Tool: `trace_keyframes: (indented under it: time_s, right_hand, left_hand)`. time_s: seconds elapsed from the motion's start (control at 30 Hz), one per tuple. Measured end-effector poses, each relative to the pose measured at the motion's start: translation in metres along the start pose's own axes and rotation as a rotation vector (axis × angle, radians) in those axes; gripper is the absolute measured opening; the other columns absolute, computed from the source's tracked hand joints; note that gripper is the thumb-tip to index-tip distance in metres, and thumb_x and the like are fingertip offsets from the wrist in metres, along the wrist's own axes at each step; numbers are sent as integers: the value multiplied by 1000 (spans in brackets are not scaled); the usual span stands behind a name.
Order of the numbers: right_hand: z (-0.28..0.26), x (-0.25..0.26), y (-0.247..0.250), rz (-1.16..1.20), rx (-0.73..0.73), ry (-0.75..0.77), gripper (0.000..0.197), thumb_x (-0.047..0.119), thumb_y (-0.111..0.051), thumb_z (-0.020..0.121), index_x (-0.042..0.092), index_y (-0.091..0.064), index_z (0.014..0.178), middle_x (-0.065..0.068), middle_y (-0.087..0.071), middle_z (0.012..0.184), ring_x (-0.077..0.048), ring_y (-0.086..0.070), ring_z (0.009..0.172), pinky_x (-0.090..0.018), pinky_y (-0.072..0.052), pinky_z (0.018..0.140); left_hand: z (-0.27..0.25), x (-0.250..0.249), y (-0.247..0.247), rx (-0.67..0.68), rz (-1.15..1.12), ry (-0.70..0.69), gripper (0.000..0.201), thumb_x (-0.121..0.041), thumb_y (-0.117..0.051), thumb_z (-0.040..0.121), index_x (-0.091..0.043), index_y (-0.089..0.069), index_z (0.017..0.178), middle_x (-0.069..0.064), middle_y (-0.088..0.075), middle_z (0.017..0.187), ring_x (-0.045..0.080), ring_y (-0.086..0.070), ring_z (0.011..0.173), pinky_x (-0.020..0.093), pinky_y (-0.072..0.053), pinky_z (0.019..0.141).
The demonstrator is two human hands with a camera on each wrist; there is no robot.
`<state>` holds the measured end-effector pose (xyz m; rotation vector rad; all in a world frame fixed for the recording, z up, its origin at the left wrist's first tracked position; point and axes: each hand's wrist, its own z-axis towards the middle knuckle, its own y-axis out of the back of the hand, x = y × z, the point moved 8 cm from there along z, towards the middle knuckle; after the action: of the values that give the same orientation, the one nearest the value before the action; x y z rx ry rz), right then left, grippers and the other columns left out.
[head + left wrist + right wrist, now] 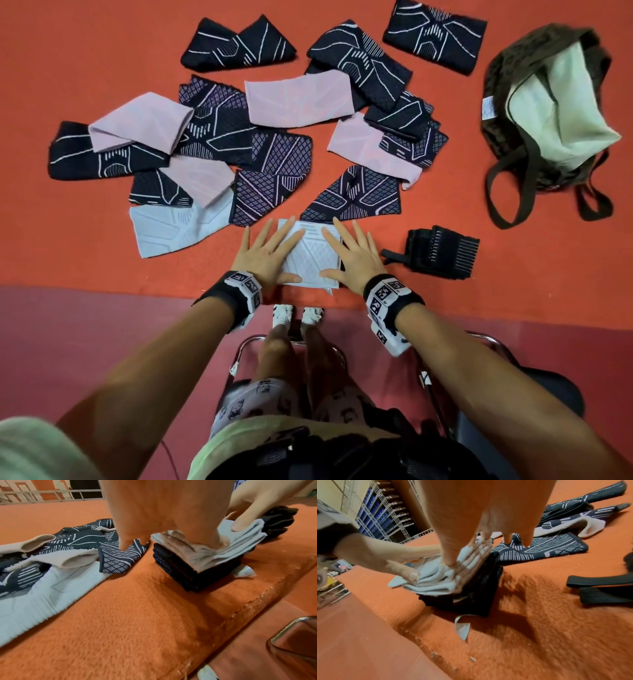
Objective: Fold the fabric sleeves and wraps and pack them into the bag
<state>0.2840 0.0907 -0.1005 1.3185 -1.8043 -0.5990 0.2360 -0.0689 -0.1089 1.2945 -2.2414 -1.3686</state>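
A folded pale grey sleeve (313,257) tops a small stack of dark folded sleeves (188,577) near the orange mat's front edge. My left hand (269,251) lies flat on its left half, fingers spread, and my right hand (356,255) lies flat on its right half. In the right wrist view the left thumb (409,574) presses on the grey sleeve's (436,581) near edge. Nothing is gripped. Behind the stack lie several unfolded dark patterned, pink and grey sleeves (219,137). A black ribbed wrap (442,253) lies to the right. The brown bag (548,113) lies open at far right.
The orange fleecy mat (102,240) ends just in front of the stack, where a smooth red surface (85,325) begins. A small label tab (462,628) sticks out under the stack. A metal chair frame (291,628) stands below the edge.
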Motion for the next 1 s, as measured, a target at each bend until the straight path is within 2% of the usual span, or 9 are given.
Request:
trace_keyframes:
  time_s: [0.13,0.23,0.43,0.5,0.57,0.63,0.77,0.93,1.0]
  right_hand:
    - [2,7,16,47,1,-12,76,55,-54,86,29,-19,149,9,2,159,-24,12,145,-45,8,116]
    - [7,31,41,46,-29,16,63,52,-51,89,23,-37,143,6,-10,159,-23,6,146,-42,5,116]
    - [40,111,68,58,-109,127,47,36,-52,93,21,-47,137,1,-33,151,-25,-12,144,-43,-12,117]
    - [55,139,66,81,-83,125,48,33,-52,92,18,-46,137,-2,-40,146,-26,-24,138,-40,-20,113]
    - [70,162,61,123,-65,107,46,28,-54,91,15,-49,135,-8,-49,137,-30,-39,128,-38,-30,108]
    - [84,178,53,189,-62,68,43,23,-55,89,12,-53,131,-14,-54,127,-33,-48,120,-39,-37,103]
    - [108,205,24,300,-5,-23,44,15,-52,90,9,-50,134,-17,-52,134,-32,-47,124,-36,-36,104]
    - [139,225,-14,336,43,-46,41,14,-52,86,10,-55,127,-21,-57,120,-36,-54,112,-39,-44,93]
    - [148,223,-25,323,24,-58,46,12,-53,86,10,-51,132,-20,-55,122,-35,-51,114,-41,-42,97]
  left_hand:
    - [0,-1,14,-1,-50,-55,100,-81,-36,71,-36,8,148,-10,14,158,23,4,147,59,2,114]
    - [-5,5,33,-44,-123,-93,105,-87,-23,65,-28,-5,151,-5,-5,159,23,-7,146,52,-8,118]
    - [-29,72,61,-227,-169,9,70,-55,-45,87,-11,-39,141,14,-40,144,34,-38,131,45,-32,109]
    - [-38,109,61,-221,-187,118,55,-35,-56,89,-9,-44,137,15,-43,140,36,-41,127,43,-36,104]
    - [-45,144,56,-170,-215,246,50,-29,-56,90,-11,-45,135,15,-46,136,35,-41,124,43,-39,99]
    - [-51,172,50,-119,-198,329,47,-31,-54,91,-11,-45,133,14,-47,131,34,-42,122,43,-40,96]
    - [-54,198,31,-25,-109,350,50,-38,-52,90,-13,-41,132,11,-44,131,33,-41,121,43,-39,95]
    - [-38,210,12,-79,-127,369,57,-44,-56,86,-11,-39,130,10,-41,130,31,-41,119,43,-39,92]
    - [-30,212,5,-97,-137,393,63,-51,-64,78,-7,-47,119,13,-47,121,33,-46,110,43,-43,82]
